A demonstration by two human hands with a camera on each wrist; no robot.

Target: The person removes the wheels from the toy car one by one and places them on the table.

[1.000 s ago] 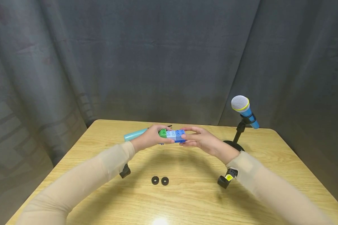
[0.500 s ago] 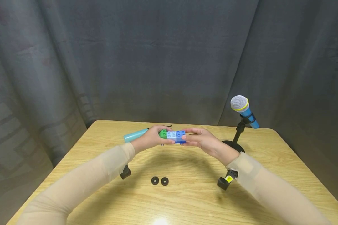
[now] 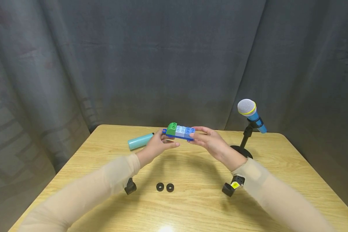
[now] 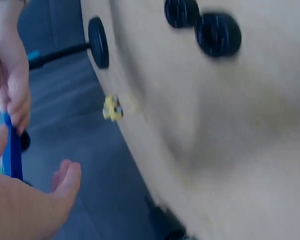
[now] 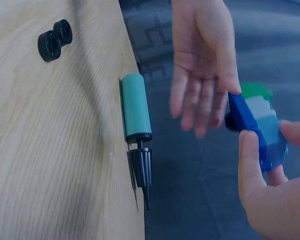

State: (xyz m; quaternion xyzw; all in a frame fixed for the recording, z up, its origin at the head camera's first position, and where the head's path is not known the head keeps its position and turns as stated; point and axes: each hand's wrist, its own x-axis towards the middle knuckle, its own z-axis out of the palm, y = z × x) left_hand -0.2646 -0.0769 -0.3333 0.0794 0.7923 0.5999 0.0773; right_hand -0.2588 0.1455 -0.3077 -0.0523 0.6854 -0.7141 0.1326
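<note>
A toy block car (image 3: 180, 131) with a blue base carries a green curved block (image 3: 171, 129), a pale blue block and a medium blue one in a row. My right hand (image 3: 216, 145) pinches its blue end between thumb and fingers, above the table. A black wheel (image 5: 231, 121) shows under the base in the right wrist view. My left hand (image 3: 156, 145) is beside the green end, fingers extended and palm turned toward the car; its thumb tip is right at the base's edge in the right wrist view.
Two black wheels (image 3: 165, 187) lie on the wooden table (image 3: 197, 206). A teal hand pump (image 3: 140, 141) lies at the back left. A blue toy microphone (image 3: 251, 111) on a black stand is at the back right. Near the table's edge sits a small yellow piece (image 4: 112, 108).
My left hand has loosened from the car and dropped slightly, uncovering the green end. The car has risen a little and tilted in my right hand, which keeps its pinch.
</note>
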